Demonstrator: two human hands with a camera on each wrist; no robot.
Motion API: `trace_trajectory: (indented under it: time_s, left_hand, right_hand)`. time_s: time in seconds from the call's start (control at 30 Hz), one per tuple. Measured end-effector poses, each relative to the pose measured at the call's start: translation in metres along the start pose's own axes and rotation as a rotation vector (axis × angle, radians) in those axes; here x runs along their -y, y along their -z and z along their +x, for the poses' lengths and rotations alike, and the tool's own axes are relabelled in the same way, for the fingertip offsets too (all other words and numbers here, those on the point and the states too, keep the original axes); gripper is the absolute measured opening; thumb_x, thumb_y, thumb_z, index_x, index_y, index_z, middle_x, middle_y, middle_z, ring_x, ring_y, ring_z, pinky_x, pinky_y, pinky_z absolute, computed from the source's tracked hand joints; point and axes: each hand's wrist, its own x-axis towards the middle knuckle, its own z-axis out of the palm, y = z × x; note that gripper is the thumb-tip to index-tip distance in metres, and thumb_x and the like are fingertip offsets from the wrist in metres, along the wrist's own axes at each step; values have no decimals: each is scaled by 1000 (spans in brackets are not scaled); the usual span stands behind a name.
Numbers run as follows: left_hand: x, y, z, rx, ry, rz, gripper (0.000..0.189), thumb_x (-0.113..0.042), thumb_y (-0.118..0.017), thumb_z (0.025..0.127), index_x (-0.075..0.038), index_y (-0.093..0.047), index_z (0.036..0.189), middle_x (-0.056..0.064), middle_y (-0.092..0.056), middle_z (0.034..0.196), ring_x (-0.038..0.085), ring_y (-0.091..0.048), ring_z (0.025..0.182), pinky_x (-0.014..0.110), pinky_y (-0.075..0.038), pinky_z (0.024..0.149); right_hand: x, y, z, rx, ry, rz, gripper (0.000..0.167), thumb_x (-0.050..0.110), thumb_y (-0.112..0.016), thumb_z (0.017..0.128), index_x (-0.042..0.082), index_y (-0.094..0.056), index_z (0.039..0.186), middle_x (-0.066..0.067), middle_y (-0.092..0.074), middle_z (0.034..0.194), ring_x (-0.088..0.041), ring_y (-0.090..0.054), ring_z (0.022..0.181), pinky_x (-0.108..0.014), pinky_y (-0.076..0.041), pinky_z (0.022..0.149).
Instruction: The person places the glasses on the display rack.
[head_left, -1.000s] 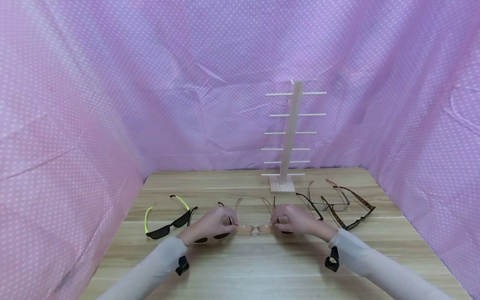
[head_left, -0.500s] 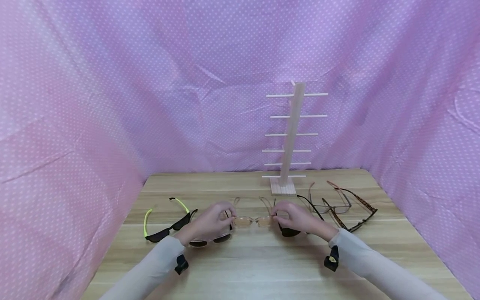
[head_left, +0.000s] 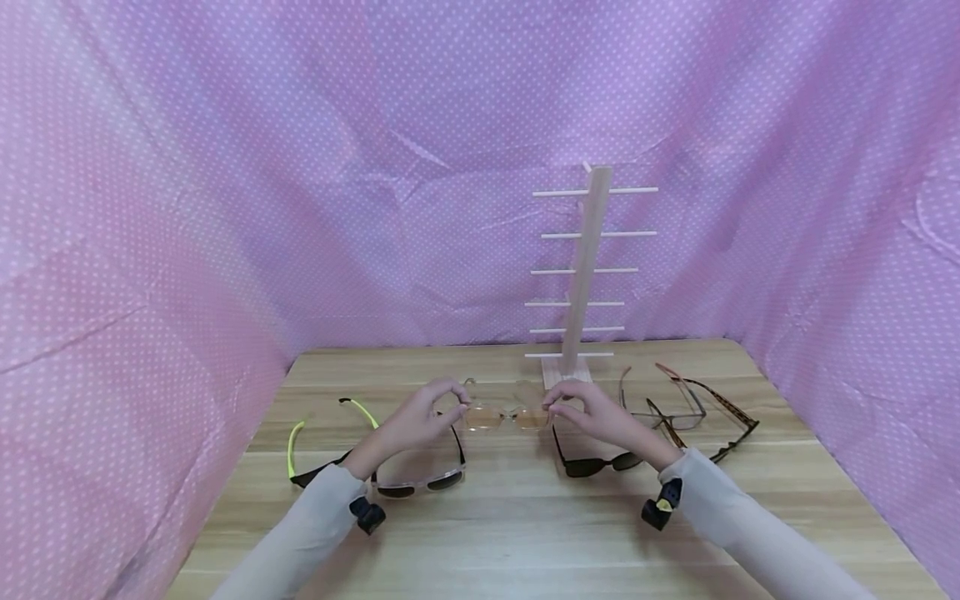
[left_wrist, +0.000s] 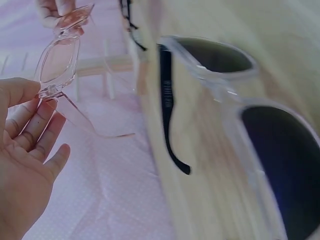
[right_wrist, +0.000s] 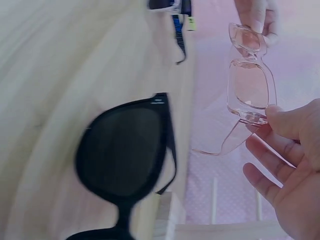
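Note:
A pair of clear pink-framed eyeglasses with pinkish lenses hangs above the table between both hands, temples unfolded and pointing away from me. My left hand pinches its left corner between thumb and fingers; my right hand pinches the right corner. In the left wrist view, the eyeglasses show one temple dangling below the left thumb. The right wrist view shows the same eyeglasses with the right thumb on the hinge corner. Behind the right hand rises a wooden display stand with several pairs of thin pegs, all bare.
Clear-framed sunglasses lie below the left hand, black sunglasses below the right. Yellow-templed sunglasses are at left, partly behind the forearm. Grey-framed eyeglasses and tortoiseshell frames lie at right. Pink dotted cloth surrounds the wooden table.
Both hands have lifted the pink eyeglasses up off the table area and away from me, toward the stand. The sunglasses beneath are now more exposed.

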Motion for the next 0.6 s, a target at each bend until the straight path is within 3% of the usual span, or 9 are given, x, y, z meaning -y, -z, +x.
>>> trace_trajectory:
  time_s: [0.07, 0.17, 0.4, 0.6]
  left_hand:
    - [-2, 2, 3, -19, 4, -23, 5, -10, -66, 99, -11, -68, 104, 1, -71, 104, 20, -65, 109, 46, -54, 100]
    - [-6, 4, 8, -42, -12, -53, 6, -12, -66, 99, -10, -68, 105, 0, -72, 104, 19, -65, 111, 46, -53, 103]
    - [-24, 3, 17, -88, -23, -85, 8, -11, -67, 99, -8, -69, 106, 4, -72, 106, 23, -64, 116, 48, -49, 108]
    - [-29, -6, 33, -106, -37, -109, 8, -12, -67, 99, -9, -69, 106, 4, -73, 106, 23, -65, 116, 48, -49, 107]
  right_hand:
    - [3, 4, 2, -15, -29, 16, 8, -1, -68, 94, 3, -72, 99, -13, -75, 102, -26, -69, 97, -35, -60, 85]
    - [8, 12, 5, -35, -56, 14, 8, 0, -67, 95, 3, -73, 100, -13, -76, 103, -25, -69, 98, -32, -60, 86]
    - [15, 31, 4, -69, -39, -31, 10, 0, -67, 95, 4, -73, 101, -10, -77, 100, -20, -70, 100, -43, -59, 90]
    - [17, 51, -1, -90, -44, -35, 12, -3, -66, 95, 2, -73, 103, -12, -76, 102, -14, -70, 95, -30, -61, 83]
